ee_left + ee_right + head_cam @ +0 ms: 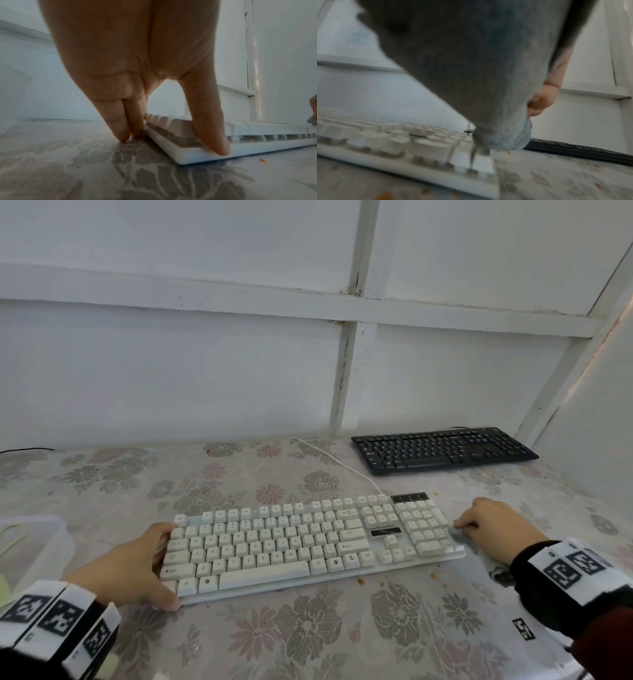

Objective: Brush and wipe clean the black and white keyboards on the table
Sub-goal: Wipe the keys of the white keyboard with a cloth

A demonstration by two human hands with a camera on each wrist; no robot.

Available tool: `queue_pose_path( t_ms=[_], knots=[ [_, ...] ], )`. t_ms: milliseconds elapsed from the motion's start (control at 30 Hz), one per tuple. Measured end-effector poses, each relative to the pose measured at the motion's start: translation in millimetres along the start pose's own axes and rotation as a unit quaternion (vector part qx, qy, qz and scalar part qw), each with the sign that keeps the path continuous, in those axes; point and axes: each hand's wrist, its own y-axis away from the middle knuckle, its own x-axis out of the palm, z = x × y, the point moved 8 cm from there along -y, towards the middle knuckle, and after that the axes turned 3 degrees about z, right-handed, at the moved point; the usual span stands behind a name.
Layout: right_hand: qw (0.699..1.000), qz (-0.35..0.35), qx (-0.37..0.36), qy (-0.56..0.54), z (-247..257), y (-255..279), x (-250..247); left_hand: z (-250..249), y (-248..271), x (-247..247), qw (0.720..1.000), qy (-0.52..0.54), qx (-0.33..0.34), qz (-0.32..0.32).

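1. White plastic, the white keyboard (308, 546) lay near the front of the table (342, 645), on a floral covering, its white cable (329, 460) running back toward the wall.
2. The left hand (126, 566) braced the keyboard's left end: the thumb (211, 128) lay straight against the front left corner, while the fingers (120, 128) stood straight at the end edge with tips on the table. It was open rather than curled round anything.
3. The right hand (496, 529) sat at the keyboard's right end, fingers curled round a grey-blue cloth (501, 128), which it held bunched.
4. The cloth's tip met the outer edge of the number pad, at the far right corner of the board, just beside the hand's fingertips.
5. The black keyboard (442, 450) lay well apart from both hands, at the back right of the table near the wall.
6. Orange-brown crumbs (360, 580) dotted the covering in front of and to the right of the white board.
7. A clear plastic box (37, 546) stood at the left edge, just beside the left wrist.
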Motion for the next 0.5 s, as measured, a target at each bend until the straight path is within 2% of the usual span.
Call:
queue_pose_path(
  t_ms=[67, 133, 233, 367, 500],
  knots=[
    [1.0, -0.006, -0.016, -0.018, 14, 3, -8, -1, 2, -1, 1.0, -0.003, -0.004, 0.0],
    [0.996, -0.02, -0.067, -0.064, 51, 11, -19, -2, 5, -1, 1.0, -0.007, -0.006, 0.002],
    [0.973, -0.008, -0.187, -0.135, 142, 28, -26, -6, 7, 1, 1.0, -0.024, -0.008, 0.011],
    [0.923, 0.034, -0.334, -0.189, 266, 50, -13, -8, 9, 0, 0.999, -0.028, -0.02, 0.008],
    [0.9, 0.054, -0.398, -0.171, 349, 57, 8, -7, 8, 1, 0.999, -0.046, 0.003, 0.024]
  ],
)
